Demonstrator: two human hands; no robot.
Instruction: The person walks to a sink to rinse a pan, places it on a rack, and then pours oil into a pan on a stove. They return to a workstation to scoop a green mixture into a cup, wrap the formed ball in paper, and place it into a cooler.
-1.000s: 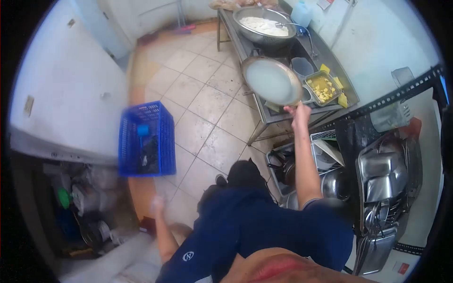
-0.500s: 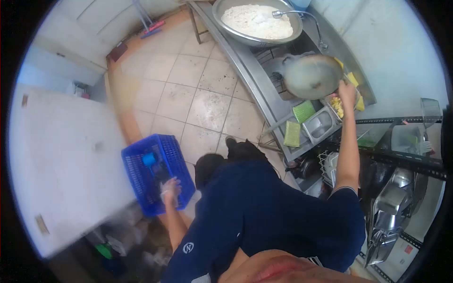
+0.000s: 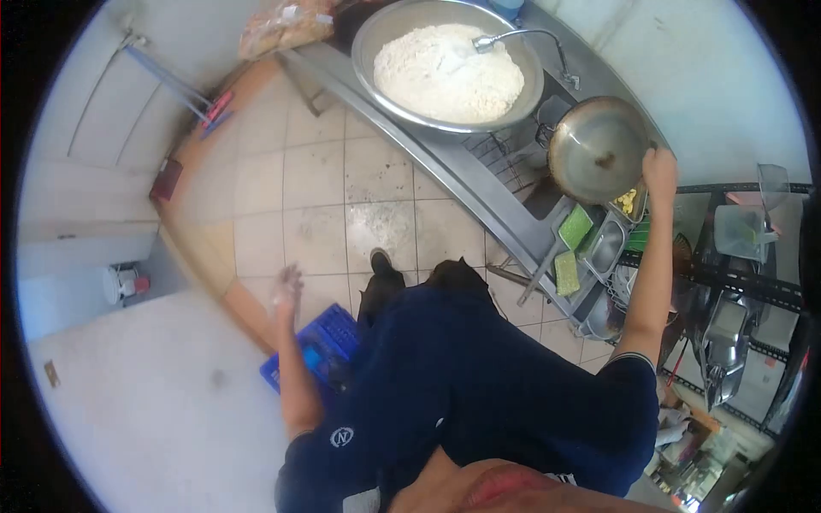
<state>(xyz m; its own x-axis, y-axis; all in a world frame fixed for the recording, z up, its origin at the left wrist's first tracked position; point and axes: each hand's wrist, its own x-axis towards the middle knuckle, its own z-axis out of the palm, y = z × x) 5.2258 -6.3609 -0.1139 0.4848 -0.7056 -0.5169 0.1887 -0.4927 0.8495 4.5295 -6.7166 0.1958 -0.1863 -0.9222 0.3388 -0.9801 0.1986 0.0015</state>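
My right hand (image 3: 659,175) is closed around the edge or handle of a worn metal wok (image 3: 594,154), held over the sink counter. The wok's inside faces me, with a dark patch near its middle. Out to the left, my left hand (image 3: 288,289) hangs in the air over the floor with its fingers apart, holding nothing; it looks whitish, as if in a thin glove. Below that hand stands a blue plastic basket (image 3: 333,335), partly hidden by my arm, with a lighter blue item inside. Green scouring pads (image 3: 575,227) lie near the wok.
A large metal bowl of white flour-like stuff (image 3: 449,73) rests on the steel counter under a bent faucet (image 3: 522,36). Metal containers (image 3: 607,246) sit by the pads. To my right is a black shelf rack (image 3: 710,278); to my left, a white panel (image 3: 162,385).
My left hand has risen away from above the basket. The wok is still in my right hand. The view has shifted, with the basket now nearer my body and the bowl closer.
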